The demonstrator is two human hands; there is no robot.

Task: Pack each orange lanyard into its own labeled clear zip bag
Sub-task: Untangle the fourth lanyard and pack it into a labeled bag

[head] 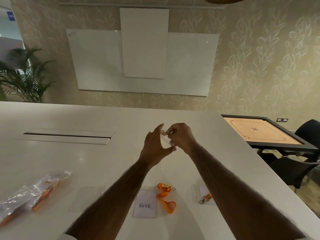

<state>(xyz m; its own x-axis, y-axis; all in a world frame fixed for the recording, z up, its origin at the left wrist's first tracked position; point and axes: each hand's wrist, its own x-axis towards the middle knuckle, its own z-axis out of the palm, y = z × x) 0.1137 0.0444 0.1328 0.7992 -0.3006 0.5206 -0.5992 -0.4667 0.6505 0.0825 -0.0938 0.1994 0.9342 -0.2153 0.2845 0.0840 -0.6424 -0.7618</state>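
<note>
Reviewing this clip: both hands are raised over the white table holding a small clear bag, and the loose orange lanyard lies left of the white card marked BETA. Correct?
Not quite. In the head view the loose orange lanyard lies right of the white card marked BETA, not left. The left hand and right hand do hold a small clear bag over the white table.

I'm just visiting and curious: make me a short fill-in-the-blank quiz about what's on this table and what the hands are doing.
1. The handwritten label on the table reads ____.
2. The loose lanyard right of that label is coloured ____.
3. The left hand and right hand together hold a small ____ bag above the table.
4. The already packed bags lie on the person's ____ side.

Missing words: BETA; orange; clear; left
</note>
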